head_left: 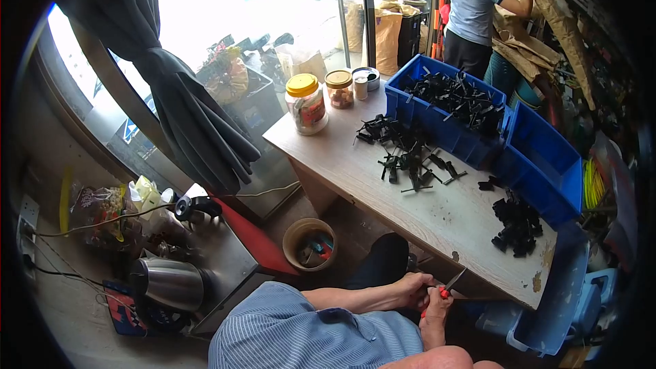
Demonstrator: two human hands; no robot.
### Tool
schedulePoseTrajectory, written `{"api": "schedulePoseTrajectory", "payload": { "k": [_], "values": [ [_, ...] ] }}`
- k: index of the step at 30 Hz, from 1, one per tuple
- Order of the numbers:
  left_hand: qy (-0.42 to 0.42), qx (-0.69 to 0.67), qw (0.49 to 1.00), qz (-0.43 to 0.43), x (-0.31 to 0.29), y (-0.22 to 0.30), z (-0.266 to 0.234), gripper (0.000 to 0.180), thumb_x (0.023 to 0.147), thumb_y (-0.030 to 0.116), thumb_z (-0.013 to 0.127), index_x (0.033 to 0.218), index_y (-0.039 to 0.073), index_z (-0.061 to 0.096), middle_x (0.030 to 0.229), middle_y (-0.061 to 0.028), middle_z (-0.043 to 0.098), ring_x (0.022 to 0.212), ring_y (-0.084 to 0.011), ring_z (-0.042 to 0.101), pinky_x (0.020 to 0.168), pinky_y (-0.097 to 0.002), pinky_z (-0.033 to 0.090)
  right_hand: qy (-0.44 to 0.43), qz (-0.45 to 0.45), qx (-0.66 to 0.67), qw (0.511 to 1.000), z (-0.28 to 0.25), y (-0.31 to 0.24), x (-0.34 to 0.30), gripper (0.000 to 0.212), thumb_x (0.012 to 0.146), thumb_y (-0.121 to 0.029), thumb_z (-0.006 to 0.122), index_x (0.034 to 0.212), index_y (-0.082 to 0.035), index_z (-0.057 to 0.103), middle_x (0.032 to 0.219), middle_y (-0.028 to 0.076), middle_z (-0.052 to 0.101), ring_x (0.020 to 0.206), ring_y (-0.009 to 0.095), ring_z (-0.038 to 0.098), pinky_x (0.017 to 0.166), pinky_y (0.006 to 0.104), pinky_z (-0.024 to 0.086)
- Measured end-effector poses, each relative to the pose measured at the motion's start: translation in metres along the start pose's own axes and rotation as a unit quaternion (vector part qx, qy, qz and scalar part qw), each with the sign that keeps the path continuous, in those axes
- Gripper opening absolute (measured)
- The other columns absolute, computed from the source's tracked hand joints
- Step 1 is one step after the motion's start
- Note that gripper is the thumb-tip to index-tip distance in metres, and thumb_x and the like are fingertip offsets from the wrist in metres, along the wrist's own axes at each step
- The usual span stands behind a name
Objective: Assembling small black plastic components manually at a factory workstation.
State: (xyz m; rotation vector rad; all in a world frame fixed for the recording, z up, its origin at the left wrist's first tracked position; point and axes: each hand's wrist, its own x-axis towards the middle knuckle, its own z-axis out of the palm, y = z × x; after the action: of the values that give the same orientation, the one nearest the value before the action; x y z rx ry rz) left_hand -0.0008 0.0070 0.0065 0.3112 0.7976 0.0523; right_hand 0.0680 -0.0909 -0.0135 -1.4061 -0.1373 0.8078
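Note:
My right hand [434, 317] is closed round the red handle of a knife [456, 279]. Its pointed grey blade slants up and to the right, just off the table's near edge. Close beside it, my left hand [412, 290] has its fingers bent together against the right one. Whatever sits between the left fingers is too small and hidden to make out. Both hands are low, above my lap. On the table [437, 215] lie two loose groups of black plastic parts: a spread-out pile [403, 154] toward the middle and a tighter heap [516, 225] at the right.
A blue bin [437, 130] full of black parts stands at the table's back, beside another blue bin [543, 147]. Jars [306, 106] occupy the far left corner. A waste bucket [309, 242] is on the floor; a kettle [171, 283] stands left. Behind, another person [471, 14] handles brown sacks.

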Motion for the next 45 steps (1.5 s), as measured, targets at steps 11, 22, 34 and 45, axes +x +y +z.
{"api": "schedulePoseTrajectory", "payload": {
  "k": [11, 22, 34, 45],
  "values": [
    [-0.054, 0.224, 0.960, 0.161, -0.023, 0.013, -0.006, 0.027, 0.092, 0.018, 0.054, 0.111, 0.000, 0.062, 0.075, -0.0028, 0.062, 0.060, -0.0104, 0.057, 0.052, -0.0222, 0.046, -0.062, 0.000, -0.003, 0.998, -0.005, -0.016, 0.007, 0.011, 0.083, -0.012, 0.064, 0.083, -0.010, 0.053, 0.063, 0.000, 0.049, 0.050, 0.010, 0.047, 0.044, 0.0238, 0.040],
    [-0.208, 0.393, 0.799, 0.405, -0.022, 0.019, -0.038, 0.045, 0.089, 0.008, 0.061, 0.131, -0.005, 0.051, 0.106, -0.0117, 0.063, 0.096, -0.0195, 0.065, 0.082, -0.0307, 0.054, -0.054, 0.043, 0.060, 0.996, -0.008, -0.016, 0.016, 0.007, 0.087, -0.017, 0.062, 0.088, -0.014, 0.055, 0.071, -0.001, 0.052, 0.055, 0.011, 0.050, 0.047, 0.0267, 0.042],
    [-0.086, 0.553, 0.581, 0.591, -0.021, -0.001, -0.033, 0.029, 0.086, 0.006, 0.066, 0.112, 0.000, 0.055, 0.091, -0.0175, 0.061, 0.083, -0.0356, 0.064, 0.070, -0.0405, 0.052, -0.071, 0.021, 0.027, 0.997, -0.011, -0.016, 0.006, 0.005, 0.085, -0.017, 0.062, 0.086, -0.012, 0.060, 0.079, -0.003, 0.055, 0.065, 0.010, 0.052, 0.058, 0.0245, 0.042],
    [0.015, 0.337, 0.781, 0.526, -0.025, 0.021, -0.016, 0.017, 0.095, 0.006, 0.060, 0.110, -0.003, 0.059, 0.087, -0.0064, 0.067, 0.080, -0.0089, 0.062, 0.071, -0.0259, 0.053, -0.066, 0.050, 0.017, 0.996, 0.011, -0.037, 0.000, 0.012, 0.087, -0.022, 0.061, 0.090, -0.010, 0.059, 0.073, 0.001, 0.054, 0.060, 0.011, 0.053, 0.053, 0.0281, 0.052]
  ]
}}
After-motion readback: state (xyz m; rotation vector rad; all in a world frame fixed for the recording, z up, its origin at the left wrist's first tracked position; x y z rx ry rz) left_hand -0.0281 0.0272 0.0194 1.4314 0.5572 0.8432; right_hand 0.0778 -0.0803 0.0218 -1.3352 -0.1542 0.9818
